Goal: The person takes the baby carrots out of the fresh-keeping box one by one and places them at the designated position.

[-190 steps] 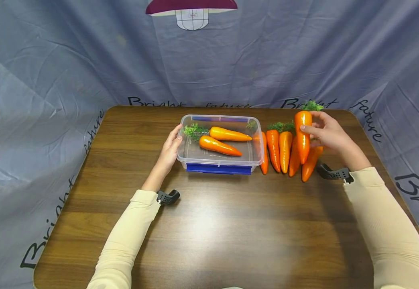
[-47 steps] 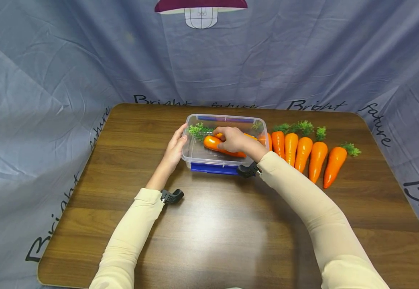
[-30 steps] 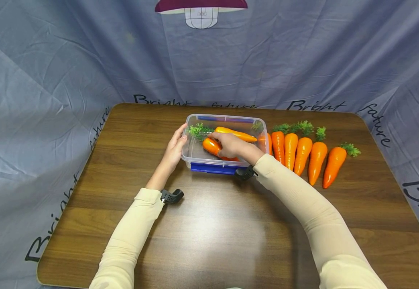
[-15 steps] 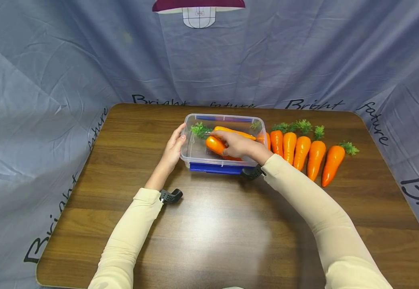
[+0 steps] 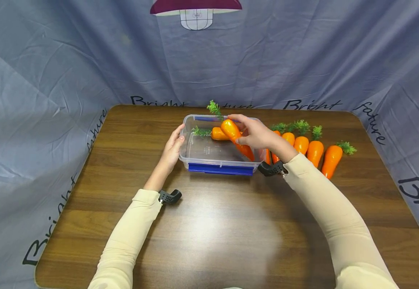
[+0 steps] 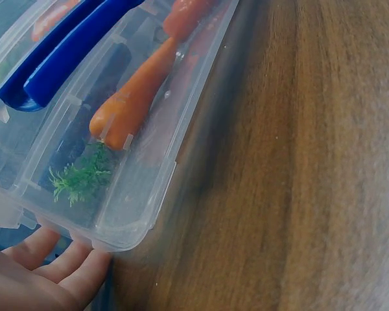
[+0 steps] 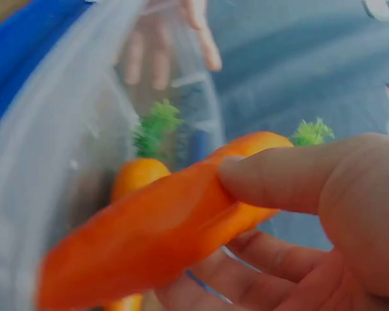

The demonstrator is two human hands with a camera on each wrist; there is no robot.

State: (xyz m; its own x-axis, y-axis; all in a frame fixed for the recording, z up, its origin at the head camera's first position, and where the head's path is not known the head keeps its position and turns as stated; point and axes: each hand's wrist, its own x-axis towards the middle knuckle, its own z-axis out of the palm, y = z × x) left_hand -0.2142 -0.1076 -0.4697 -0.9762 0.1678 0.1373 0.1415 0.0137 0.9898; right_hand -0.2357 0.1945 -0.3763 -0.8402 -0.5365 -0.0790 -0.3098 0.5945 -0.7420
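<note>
A clear plastic food container (image 5: 204, 161) with blue side clips sits near the back of the table. My left hand (image 5: 171, 148) rests against its left end, fingers laid along the outside of the wall, as the left wrist view also shows. In my right hand (image 5: 258, 134) is an orange carrot (image 7: 149, 227) with a green top, pinched between thumb and fingers. It slants over the container, its tip low toward the right front. Another carrot (image 5: 219, 133) lies inside, partly hidden behind the held one, its leafy top toward the left.
Several carrots (image 5: 315, 152) lie side by side on the table right of the container, partly covered by the right forearm. One carrot (image 5: 331, 158) lies farthest right. A printed grey curtain (image 5: 285, 52) hangs behind the wooden table (image 5: 209, 233).
My right hand has lifted the front carrot from the container floor and moved up and right with it. Its green top now rises past the far rim. The left hand stays at the container.
</note>
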